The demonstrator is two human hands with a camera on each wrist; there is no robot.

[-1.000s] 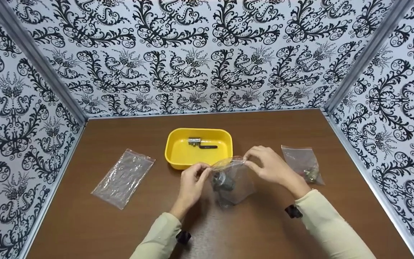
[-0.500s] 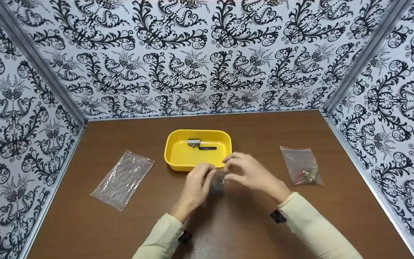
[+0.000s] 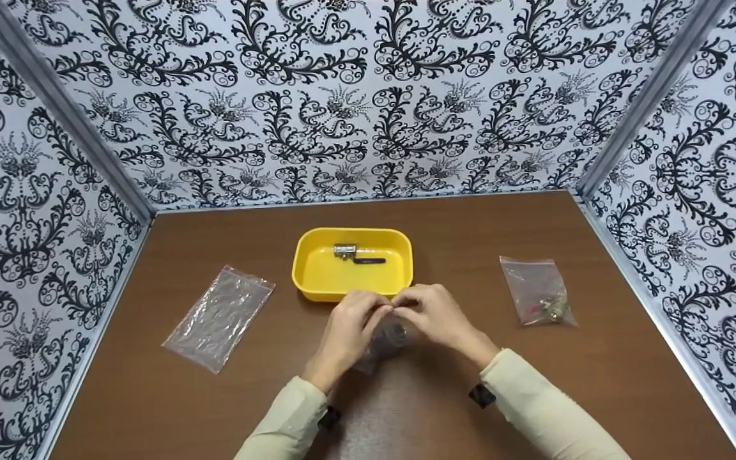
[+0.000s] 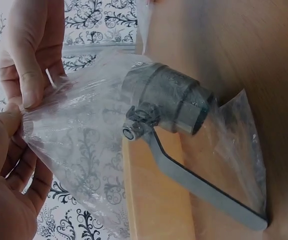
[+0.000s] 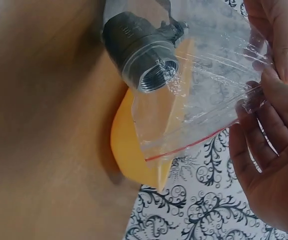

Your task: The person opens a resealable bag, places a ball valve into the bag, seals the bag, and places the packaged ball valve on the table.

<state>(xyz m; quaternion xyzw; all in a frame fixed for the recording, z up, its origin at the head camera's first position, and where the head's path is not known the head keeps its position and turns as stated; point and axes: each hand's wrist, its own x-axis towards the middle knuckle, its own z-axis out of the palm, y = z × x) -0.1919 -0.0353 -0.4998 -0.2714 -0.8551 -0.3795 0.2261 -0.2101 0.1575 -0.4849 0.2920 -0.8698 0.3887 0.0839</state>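
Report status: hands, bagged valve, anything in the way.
Left hand and right hand pinching clear bag near its red-striped edge. Valve inside. Yellow tray just beyond hands, no obstruction seen.

Bare left hand and bare right hand meet at the fingertips. Thumbs pinched to fingers on both, remaining fingers loosely bent. Left forearm and right forearm, each in long pale-cream fabric, slant inward from bottom of head view.

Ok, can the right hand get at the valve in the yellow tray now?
Probably yes, once free: the right hand pinches a plastic bag, but nothing covers the valve in the yellow tray.
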